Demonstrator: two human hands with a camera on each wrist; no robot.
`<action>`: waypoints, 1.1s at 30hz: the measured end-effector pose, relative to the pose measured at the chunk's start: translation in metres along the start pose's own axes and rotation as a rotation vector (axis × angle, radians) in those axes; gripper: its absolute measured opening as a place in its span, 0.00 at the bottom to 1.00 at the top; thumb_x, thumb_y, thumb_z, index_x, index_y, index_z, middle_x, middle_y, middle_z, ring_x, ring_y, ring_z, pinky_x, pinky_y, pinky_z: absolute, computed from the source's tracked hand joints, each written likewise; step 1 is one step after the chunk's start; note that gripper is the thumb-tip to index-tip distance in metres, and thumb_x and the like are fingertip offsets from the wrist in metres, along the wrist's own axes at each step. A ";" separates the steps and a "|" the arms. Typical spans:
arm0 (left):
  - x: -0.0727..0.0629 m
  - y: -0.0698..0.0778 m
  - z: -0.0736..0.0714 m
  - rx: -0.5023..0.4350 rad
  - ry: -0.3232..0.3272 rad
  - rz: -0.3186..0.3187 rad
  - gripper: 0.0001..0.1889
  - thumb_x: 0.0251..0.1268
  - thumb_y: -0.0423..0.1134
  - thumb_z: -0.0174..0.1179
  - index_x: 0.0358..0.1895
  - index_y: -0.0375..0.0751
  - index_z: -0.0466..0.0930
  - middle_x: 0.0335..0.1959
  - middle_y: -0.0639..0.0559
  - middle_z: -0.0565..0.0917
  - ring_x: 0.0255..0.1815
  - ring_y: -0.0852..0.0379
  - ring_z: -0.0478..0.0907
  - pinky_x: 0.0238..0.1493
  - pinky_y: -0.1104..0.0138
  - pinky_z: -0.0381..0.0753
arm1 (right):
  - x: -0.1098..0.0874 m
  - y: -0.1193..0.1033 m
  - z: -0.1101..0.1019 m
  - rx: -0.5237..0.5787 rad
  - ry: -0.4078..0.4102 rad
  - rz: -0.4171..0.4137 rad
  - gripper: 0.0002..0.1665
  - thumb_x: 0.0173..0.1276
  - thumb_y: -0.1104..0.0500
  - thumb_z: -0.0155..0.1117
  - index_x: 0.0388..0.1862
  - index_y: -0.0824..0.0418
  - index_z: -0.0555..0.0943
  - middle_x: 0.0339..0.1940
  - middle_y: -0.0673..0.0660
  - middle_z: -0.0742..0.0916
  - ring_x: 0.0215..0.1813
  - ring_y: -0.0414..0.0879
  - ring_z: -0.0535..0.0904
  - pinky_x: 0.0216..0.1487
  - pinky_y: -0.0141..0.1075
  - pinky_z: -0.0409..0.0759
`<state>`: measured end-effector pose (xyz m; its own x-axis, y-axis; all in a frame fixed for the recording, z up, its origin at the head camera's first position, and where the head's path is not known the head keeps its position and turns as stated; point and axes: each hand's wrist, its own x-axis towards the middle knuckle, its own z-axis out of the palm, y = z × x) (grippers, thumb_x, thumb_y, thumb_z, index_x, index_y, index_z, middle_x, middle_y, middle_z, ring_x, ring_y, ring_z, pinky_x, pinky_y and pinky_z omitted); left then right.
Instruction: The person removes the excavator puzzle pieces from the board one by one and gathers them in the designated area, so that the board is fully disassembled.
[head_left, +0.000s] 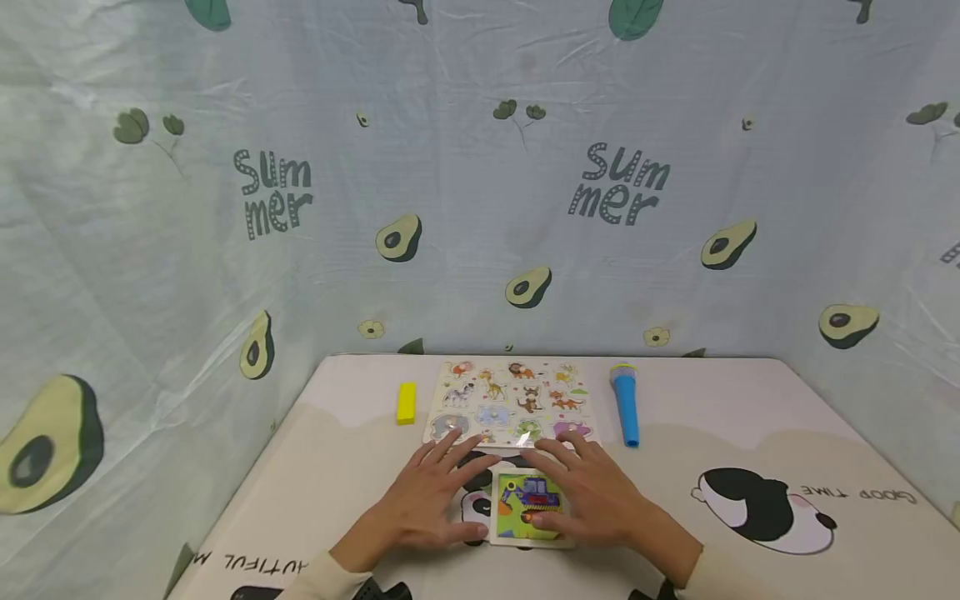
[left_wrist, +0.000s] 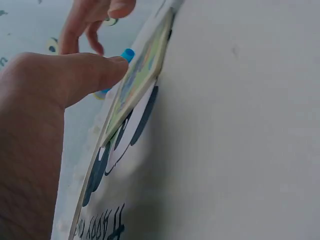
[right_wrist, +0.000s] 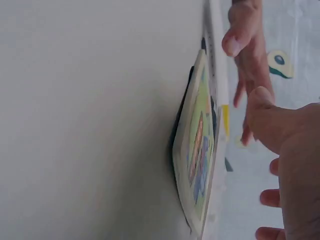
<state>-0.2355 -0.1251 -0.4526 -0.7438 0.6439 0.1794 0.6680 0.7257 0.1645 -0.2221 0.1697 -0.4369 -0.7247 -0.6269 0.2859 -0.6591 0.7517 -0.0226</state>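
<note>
A small square picture puzzle (head_left: 517,523) with a blue and orange digger on a green and yellow ground lies flat on the table. My left hand (head_left: 431,500) is to its left, fingers spread and holding nothing. From the right, my right hand (head_left: 600,500) reaches over the puzzle's right edge, its thumb above the picture and its fingers spread. The right wrist view shows a gap between the right thumb (right_wrist: 265,117) and the puzzle (right_wrist: 182,145). In the left wrist view the left thumb (left_wrist: 95,75) is also apart from the puzzle (left_wrist: 122,112).
Beyond the hands lies a larger animal peg board (head_left: 510,408), partly behind the fingertips. A yellow block (head_left: 406,403) lies to its left, a blue toy microphone (head_left: 626,408) to its right. Patterned cloth (head_left: 465,167) hangs behind the white printed table (head_left: 337,467).
</note>
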 end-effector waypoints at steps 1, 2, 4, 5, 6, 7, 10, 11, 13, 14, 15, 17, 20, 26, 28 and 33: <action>0.000 0.000 0.001 -0.015 -0.002 -0.016 0.44 0.59 0.78 0.49 0.79 0.72 0.56 0.82 0.53 0.56 0.83 0.42 0.46 0.74 0.36 0.53 | 0.003 -0.001 0.001 0.013 -0.005 0.009 0.46 0.65 0.24 0.57 0.77 0.44 0.69 0.71 0.51 0.77 0.69 0.54 0.69 0.66 0.58 0.73; 0.000 -0.001 0.002 -0.031 -0.004 -0.034 0.44 0.59 0.79 0.49 0.79 0.71 0.56 0.82 0.54 0.57 0.83 0.43 0.46 0.74 0.36 0.54 | 0.006 -0.003 0.003 0.030 -0.012 0.019 0.46 0.65 0.24 0.57 0.76 0.44 0.69 0.68 0.50 0.78 0.66 0.52 0.69 0.64 0.56 0.74; 0.000 -0.001 0.004 -0.060 -0.005 -0.061 0.46 0.57 0.79 0.51 0.79 0.70 0.56 0.81 0.53 0.60 0.82 0.42 0.49 0.73 0.36 0.57 | 0.011 -0.005 0.006 0.065 -0.028 0.039 0.45 0.65 0.25 0.59 0.74 0.45 0.72 0.64 0.49 0.79 0.61 0.49 0.69 0.61 0.53 0.76; 0.000 -0.001 0.005 -0.072 -0.008 -0.072 0.47 0.56 0.79 0.51 0.79 0.69 0.56 0.80 0.54 0.61 0.82 0.42 0.51 0.73 0.36 0.57 | 0.013 -0.006 0.008 0.080 -0.040 0.051 0.44 0.65 0.25 0.59 0.73 0.46 0.73 0.63 0.49 0.79 0.59 0.47 0.69 0.60 0.51 0.76; 0.000 0.000 0.006 -0.080 -0.012 -0.081 0.48 0.55 0.80 0.52 0.79 0.68 0.56 0.79 0.55 0.62 0.81 0.42 0.52 0.72 0.37 0.58 | 0.015 -0.007 0.009 0.097 -0.055 0.063 0.43 0.65 0.26 0.60 0.72 0.46 0.74 0.61 0.48 0.79 0.57 0.46 0.68 0.59 0.50 0.76; 0.001 0.001 0.006 -0.090 -0.016 -0.087 0.49 0.54 0.80 0.53 0.79 0.67 0.56 0.78 0.55 0.64 0.81 0.43 0.54 0.72 0.37 0.59 | 0.016 -0.008 0.011 0.115 -0.067 0.075 0.42 0.65 0.26 0.60 0.71 0.47 0.75 0.60 0.48 0.79 0.56 0.45 0.68 0.57 0.48 0.76; 0.002 0.004 0.009 -0.107 -0.036 -0.100 0.52 0.51 0.81 0.54 0.79 0.62 0.57 0.77 0.55 0.66 0.80 0.44 0.57 0.73 0.39 0.59 | 0.021 -0.011 0.016 0.165 -0.107 0.103 0.42 0.64 0.28 0.63 0.69 0.50 0.77 0.57 0.47 0.79 0.52 0.43 0.66 0.54 0.44 0.75; 0.003 0.005 0.010 -0.106 -0.044 -0.102 0.53 0.50 0.82 0.54 0.79 0.61 0.58 0.77 0.55 0.66 0.80 0.45 0.57 0.74 0.39 0.59 | 0.022 -0.012 0.017 0.180 -0.122 0.114 0.42 0.64 0.28 0.63 0.69 0.51 0.77 0.56 0.47 0.79 0.52 0.42 0.65 0.53 0.43 0.74; 0.005 0.006 0.011 -0.106 -0.051 -0.104 0.54 0.49 0.82 0.55 0.78 0.58 0.60 0.77 0.54 0.67 0.80 0.45 0.57 0.74 0.40 0.58 | 0.025 -0.015 0.019 0.215 -0.140 0.126 0.41 0.64 0.29 0.64 0.68 0.52 0.78 0.54 0.46 0.79 0.51 0.42 0.65 0.51 0.41 0.74; 0.005 0.007 0.012 -0.102 -0.053 -0.104 0.54 0.49 0.82 0.55 0.78 0.56 0.61 0.76 0.54 0.67 0.80 0.46 0.57 0.74 0.40 0.57 | 0.026 -0.016 0.019 0.233 -0.150 0.133 0.41 0.64 0.29 0.65 0.67 0.53 0.79 0.54 0.46 0.79 0.50 0.42 0.65 0.51 0.41 0.73; 0.006 0.008 0.013 -0.100 -0.054 -0.104 0.54 0.49 0.82 0.55 0.78 0.56 0.61 0.76 0.54 0.67 0.80 0.46 0.57 0.75 0.40 0.57 | 0.027 -0.017 0.020 0.246 -0.159 0.138 0.41 0.64 0.29 0.65 0.66 0.54 0.79 0.53 0.47 0.79 0.50 0.42 0.65 0.51 0.41 0.73; 0.008 0.009 0.014 -0.094 -0.056 -0.102 0.53 0.49 0.81 0.55 0.77 0.55 0.63 0.76 0.54 0.68 0.80 0.46 0.57 0.75 0.39 0.56 | 0.029 -0.018 0.023 0.271 -0.174 0.157 0.40 0.64 0.29 0.65 0.65 0.54 0.80 0.54 0.47 0.79 0.51 0.42 0.65 0.51 0.41 0.74; 0.009 0.009 0.015 -0.085 -0.061 -0.101 0.52 0.49 0.81 0.54 0.76 0.55 0.65 0.76 0.55 0.67 0.80 0.45 0.56 0.74 0.38 0.55 | 0.031 -0.019 0.026 0.292 -0.190 0.184 0.39 0.65 0.29 0.64 0.64 0.54 0.81 0.56 0.48 0.80 0.53 0.43 0.66 0.54 0.43 0.75; 0.010 0.010 0.018 -0.078 -0.072 -0.101 0.50 0.52 0.81 0.52 0.76 0.56 0.67 0.76 0.54 0.66 0.80 0.45 0.55 0.75 0.37 0.52 | 0.034 -0.022 0.029 0.346 -0.179 0.214 0.35 0.65 0.33 0.67 0.61 0.56 0.82 0.58 0.51 0.80 0.55 0.44 0.67 0.57 0.46 0.76; 0.009 0.010 0.019 -0.079 -0.072 -0.102 0.50 0.52 0.81 0.52 0.76 0.56 0.67 0.76 0.54 0.66 0.80 0.44 0.55 0.75 0.37 0.52 | 0.034 -0.023 0.029 0.359 -0.168 0.221 0.34 0.65 0.36 0.68 0.60 0.56 0.82 0.57 0.50 0.80 0.54 0.44 0.67 0.56 0.45 0.76; 0.009 0.011 0.022 -0.088 -0.066 -0.104 0.50 0.52 0.81 0.52 0.76 0.56 0.66 0.77 0.54 0.65 0.78 0.45 0.56 0.75 0.38 0.51 | 0.034 -0.027 0.032 0.397 -0.125 0.250 0.30 0.66 0.41 0.70 0.58 0.59 0.82 0.53 0.51 0.80 0.52 0.45 0.68 0.55 0.46 0.76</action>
<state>-0.2355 -0.1057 -0.4701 -0.8072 0.5829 0.0932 0.5846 0.7674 0.2634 -0.2357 0.1217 -0.4572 -0.8734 -0.4749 0.1080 -0.4694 0.7616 -0.4468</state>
